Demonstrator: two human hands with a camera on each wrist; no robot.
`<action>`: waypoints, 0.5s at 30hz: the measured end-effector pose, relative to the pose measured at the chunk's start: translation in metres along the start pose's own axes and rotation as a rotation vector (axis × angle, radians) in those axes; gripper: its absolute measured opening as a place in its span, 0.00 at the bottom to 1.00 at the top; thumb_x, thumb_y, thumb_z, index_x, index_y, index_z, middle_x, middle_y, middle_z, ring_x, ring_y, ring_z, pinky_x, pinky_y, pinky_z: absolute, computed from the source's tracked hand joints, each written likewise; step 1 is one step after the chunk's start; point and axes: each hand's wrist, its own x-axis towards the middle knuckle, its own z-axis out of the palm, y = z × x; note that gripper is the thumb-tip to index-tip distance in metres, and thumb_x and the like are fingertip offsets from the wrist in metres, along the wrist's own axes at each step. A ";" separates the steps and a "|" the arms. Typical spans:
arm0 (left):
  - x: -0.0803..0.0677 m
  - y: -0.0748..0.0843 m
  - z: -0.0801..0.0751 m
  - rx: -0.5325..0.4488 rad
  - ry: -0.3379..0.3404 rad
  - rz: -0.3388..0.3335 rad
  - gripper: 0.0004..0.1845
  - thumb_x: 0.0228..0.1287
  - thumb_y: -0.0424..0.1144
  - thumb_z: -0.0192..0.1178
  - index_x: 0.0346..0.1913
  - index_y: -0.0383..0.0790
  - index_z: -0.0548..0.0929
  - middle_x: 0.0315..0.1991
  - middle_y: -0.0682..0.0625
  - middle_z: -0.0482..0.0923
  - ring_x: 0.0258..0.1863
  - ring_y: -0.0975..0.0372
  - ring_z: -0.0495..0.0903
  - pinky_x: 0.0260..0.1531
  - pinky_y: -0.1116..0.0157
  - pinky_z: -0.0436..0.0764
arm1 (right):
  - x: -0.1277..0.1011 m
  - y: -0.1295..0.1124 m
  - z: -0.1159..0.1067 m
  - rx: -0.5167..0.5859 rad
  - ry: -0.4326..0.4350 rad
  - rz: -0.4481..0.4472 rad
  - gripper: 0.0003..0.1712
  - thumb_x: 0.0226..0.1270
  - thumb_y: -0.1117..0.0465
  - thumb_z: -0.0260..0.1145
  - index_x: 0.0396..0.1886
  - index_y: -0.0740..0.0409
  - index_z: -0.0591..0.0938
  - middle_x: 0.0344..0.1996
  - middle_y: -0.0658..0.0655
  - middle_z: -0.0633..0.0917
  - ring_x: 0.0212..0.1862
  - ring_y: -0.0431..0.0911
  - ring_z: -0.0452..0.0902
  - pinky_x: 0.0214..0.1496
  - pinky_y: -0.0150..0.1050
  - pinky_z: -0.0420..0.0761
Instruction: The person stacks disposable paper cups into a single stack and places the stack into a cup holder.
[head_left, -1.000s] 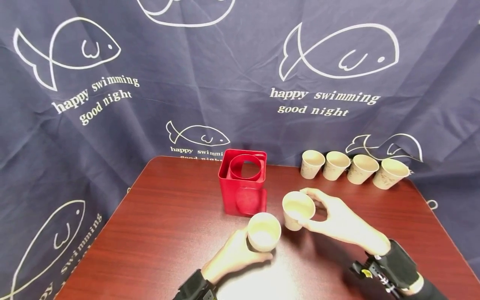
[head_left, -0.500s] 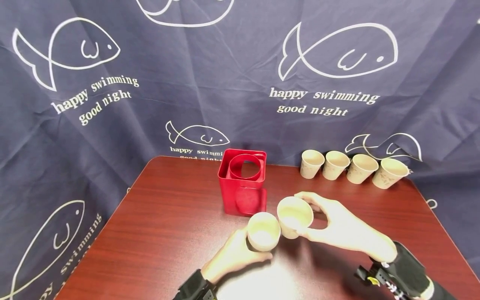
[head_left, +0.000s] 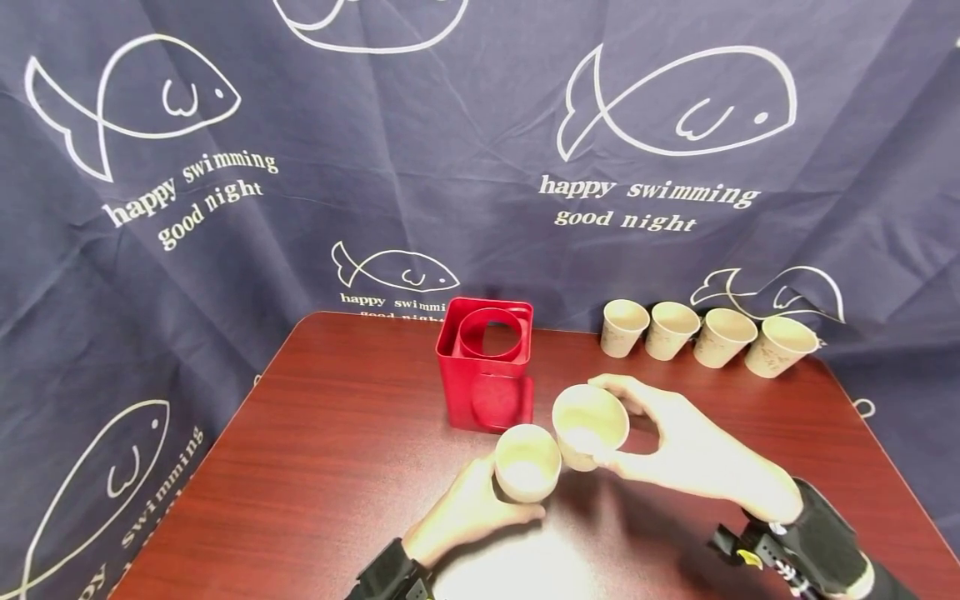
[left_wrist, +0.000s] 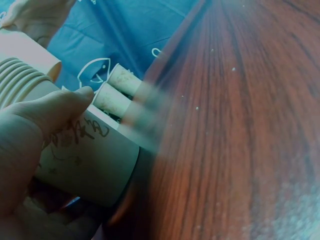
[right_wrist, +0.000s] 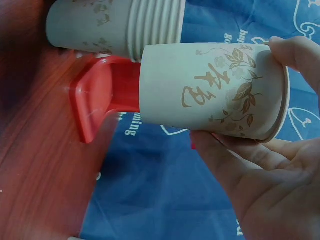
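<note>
Cup (head_left: 590, 426) pinched at the rim by right hand (head_left: 693, 454), just right of the stack (head_left: 527, 463); left hand (head_left: 465, 517) wraps the stack. Likely light, crushable paper: hold near the rim.

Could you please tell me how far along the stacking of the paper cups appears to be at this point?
Done: the left hand grips a stack of nested beige paper cups; several rims show in the wrist views. In hand: the right hand holds a single floral-printed paper cup beside the stack, not yet nested. Left: four loose paper cups stand in a row at the table's far edge, and the red square plastic holder appears empty.
</note>
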 end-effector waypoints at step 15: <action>0.000 0.000 0.001 0.005 0.002 0.000 0.37 0.48 0.54 0.82 0.62 0.62 0.78 0.46 0.64 0.86 0.44 0.70 0.83 0.52 0.65 0.82 | 0.006 -0.018 -0.008 0.115 0.042 -0.001 0.40 0.59 0.50 0.80 0.70 0.35 0.73 0.59 0.37 0.81 0.58 0.34 0.77 0.62 0.23 0.70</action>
